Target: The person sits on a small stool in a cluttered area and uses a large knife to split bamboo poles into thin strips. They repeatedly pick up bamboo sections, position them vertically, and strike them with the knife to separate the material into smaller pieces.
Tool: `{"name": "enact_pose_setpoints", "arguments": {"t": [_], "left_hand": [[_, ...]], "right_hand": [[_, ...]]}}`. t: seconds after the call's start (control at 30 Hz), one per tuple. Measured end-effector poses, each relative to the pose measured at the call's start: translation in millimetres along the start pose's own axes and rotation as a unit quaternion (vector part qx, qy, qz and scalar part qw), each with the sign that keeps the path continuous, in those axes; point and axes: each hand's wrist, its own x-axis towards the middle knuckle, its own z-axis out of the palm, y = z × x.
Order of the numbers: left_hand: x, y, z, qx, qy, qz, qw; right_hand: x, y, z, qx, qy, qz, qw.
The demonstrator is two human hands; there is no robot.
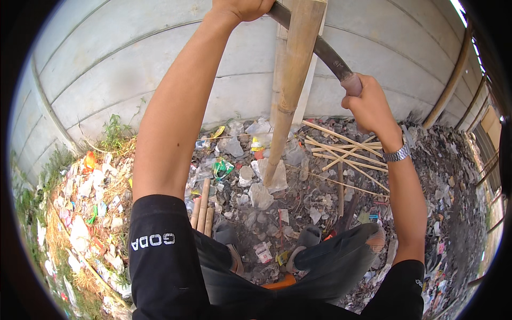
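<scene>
An upright bamboo pole (288, 90) stands in front of me, its lower end among the rubble and its top cut off by the picture's upper edge. My right hand (370, 104) is closed around the handle of a machete (333, 57), whose dark blade slants up to the left. The pole hides the middle of the blade; whether it has bitten into the bamboo I cannot tell. At the upper edge my left hand (242, 7), partly out of view, is closed at the blade's far end, left of the pole.
Thin bamboo strips (346, 151) lie crossed on the littered ground at the right. Short bamboo pieces (204, 205) rest by my left leg. A grey panel wall (149, 58) rises behind the pole. Stones (261, 196) and plastic waste surround my feet.
</scene>
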Motion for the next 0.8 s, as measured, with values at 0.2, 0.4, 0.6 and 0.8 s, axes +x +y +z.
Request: {"name": "enact_pose_setpoints", "arguments": {"t": [0.2,0.4,0.6,0.8], "left_hand": [[21.9,-2.7,-6.1,0.066,-0.156,-0.02,0.985],[9.2,0.8,24.6,0.048,-0.228,-0.021,0.972],[-13.8,2.5,53.1,0.033,-0.221,-0.041,0.974],[-27.6,-7.4,68.5,0.051,-0.218,-0.037,0.974]], "right_hand": [[18.9,4.3,-18.0,0.125,-0.088,0.108,0.982],[44.4,30.1,-37.7,0.168,-0.15,0.168,0.96],[70.9,30.4,-72.8,0.168,-0.233,0.196,0.938],[94.7,38.4,-76.7,0.208,-0.336,0.179,0.901]]}}
